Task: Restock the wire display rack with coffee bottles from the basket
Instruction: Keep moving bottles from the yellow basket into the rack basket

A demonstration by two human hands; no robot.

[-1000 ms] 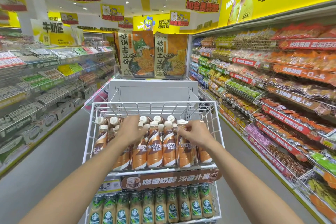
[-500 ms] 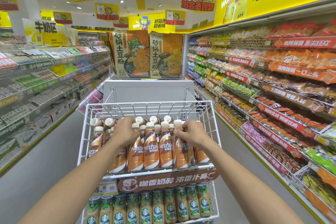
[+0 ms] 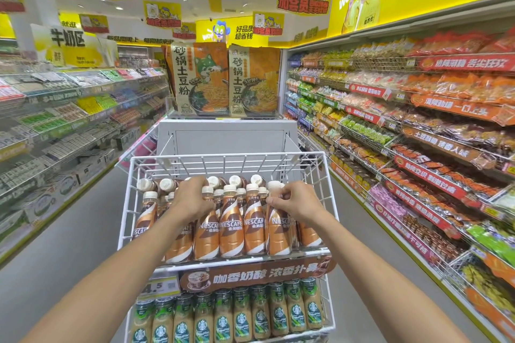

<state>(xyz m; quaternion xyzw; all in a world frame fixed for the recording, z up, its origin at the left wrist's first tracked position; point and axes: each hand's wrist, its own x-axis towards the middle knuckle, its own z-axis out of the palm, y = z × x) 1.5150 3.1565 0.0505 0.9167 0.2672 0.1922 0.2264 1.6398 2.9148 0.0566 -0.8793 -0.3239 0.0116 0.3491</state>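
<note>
A white wire display rack (image 3: 131, 198) stands in the aisle in front of me. Its upper tier holds several brown Nescafe coffee bottles (image 3: 231, 227) with cream caps, standing upright in rows. My left hand (image 3: 192, 199) curls over the tops of the bottles left of centre, fingers round a bottle neck. My right hand (image 3: 292, 203) pinches the neck of the rightmost front bottle (image 3: 278, 231). The lower tier carries a row of green-labelled Starbucks bottles (image 3: 242, 317). No basket is in view.
A brown sign strip (image 3: 256, 277) and a price tag (image 3: 158, 288) hang on the rack's front. Snack shelves (image 3: 418, 147) line the right side, boxed goods shelves (image 3: 55, 125) the left. Grey floor aisles (image 3: 69, 245) run on both sides. A noodle display (image 3: 223, 81) stands behind.
Both hands stay on the bottle tops in the upper tier. My right hand's fingers have shifted a little on the right front bottle's neck. The view has tilted slightly.
</note>
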